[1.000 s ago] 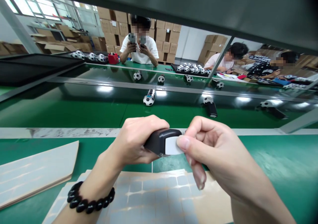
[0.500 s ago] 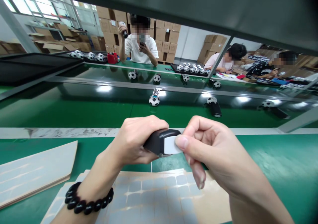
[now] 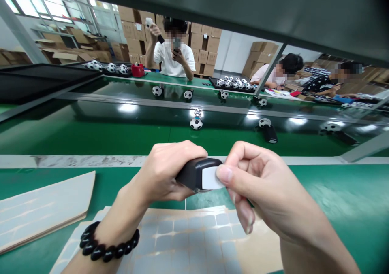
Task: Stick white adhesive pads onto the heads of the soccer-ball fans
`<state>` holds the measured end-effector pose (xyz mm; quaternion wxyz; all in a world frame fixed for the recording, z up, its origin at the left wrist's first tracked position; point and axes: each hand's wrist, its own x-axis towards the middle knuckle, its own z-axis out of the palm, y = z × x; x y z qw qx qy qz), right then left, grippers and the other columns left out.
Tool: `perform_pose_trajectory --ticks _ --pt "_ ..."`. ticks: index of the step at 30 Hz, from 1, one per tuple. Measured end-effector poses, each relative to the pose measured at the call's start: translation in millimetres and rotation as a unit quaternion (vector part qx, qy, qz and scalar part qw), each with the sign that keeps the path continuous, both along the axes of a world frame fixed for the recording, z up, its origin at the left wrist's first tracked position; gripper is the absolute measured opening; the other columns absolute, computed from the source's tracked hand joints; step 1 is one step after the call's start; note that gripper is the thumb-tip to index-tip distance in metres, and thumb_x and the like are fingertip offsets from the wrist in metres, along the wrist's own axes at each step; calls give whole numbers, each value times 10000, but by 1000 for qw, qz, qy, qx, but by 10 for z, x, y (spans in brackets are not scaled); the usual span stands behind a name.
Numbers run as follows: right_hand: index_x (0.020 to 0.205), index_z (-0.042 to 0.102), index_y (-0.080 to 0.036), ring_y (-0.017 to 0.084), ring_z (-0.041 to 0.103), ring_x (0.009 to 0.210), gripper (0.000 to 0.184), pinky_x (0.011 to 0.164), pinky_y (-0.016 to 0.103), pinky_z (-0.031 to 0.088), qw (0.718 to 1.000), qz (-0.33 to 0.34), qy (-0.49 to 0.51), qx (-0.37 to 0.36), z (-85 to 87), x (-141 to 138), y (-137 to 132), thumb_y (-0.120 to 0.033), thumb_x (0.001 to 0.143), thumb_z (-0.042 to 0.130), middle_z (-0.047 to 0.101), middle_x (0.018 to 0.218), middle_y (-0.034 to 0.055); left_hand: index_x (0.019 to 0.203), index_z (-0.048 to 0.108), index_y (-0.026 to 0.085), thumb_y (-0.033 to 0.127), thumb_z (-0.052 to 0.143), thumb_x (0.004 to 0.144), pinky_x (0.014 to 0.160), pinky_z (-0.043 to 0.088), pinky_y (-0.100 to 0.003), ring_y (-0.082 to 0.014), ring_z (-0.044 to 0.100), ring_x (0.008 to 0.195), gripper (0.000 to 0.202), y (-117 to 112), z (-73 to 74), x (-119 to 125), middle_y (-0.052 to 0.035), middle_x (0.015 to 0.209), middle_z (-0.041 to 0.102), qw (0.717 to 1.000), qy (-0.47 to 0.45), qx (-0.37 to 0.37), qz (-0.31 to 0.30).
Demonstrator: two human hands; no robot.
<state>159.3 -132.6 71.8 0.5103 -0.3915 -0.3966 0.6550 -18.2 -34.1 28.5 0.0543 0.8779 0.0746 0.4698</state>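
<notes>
My left hand [image 3: 165, 168] is wrapped round a black plastic handle-like piece [image 3: 189, 176], its flat end turned to the right. On that end lies a pale rectangular sticker [image 3: 209, 178]. My right hand [image 3: 261, 181] pinches the sticker's right edge between thumb and forefinger, the other fingers curled loosely below. The rest of the black piece is hidden behind my left hand. Beneath both hands, sheets of pale grey-blue stickers [image 3: 173, 241] are spread on the green table, with a bare tan backing strip at their right side.
A stack of sticker sheets [image 3: 45, 209] lies at left. Beyond the pale rail [image 3: 100, 160], belts carry football-patterned pieces, including a ball with exposed parts [image 3: 196, 123] and one with a black handle [image 3: 269, 132]. Several co-workers sit across; one in white [image 3: 174, 59] holds a phone and another piece.
The pieces on the near belt have shifted right, and those on the far belt left. My hands and the sticker have barely moved. The co-worker opposite has tilted the raised piece.
</notes>
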Motion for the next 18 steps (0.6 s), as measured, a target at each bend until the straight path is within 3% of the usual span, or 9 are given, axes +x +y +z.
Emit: perform_pose_trajectory --ticks 14,18 --pt "692 643 -209 32 593 342 243 353 63 440 999 -12 -36 -3 -2 -20 -11 -192 765 874 683 524 -105 1008 549 209 250 575 879 542 510 -224 -133 673 616 138 2 1 14 -16 797 712 1000 -3 2 -1" --pt "717 660 -200 32 589 353 275 373 72 442 995 -28 -99 14 33 -13 -39 -374 802 855 686 554 -73 1013 558 206 254 591 881 542 520 -223 -134 679 624 144 27 -22 -10 -19 805 716 1000 -2 -6 -8"
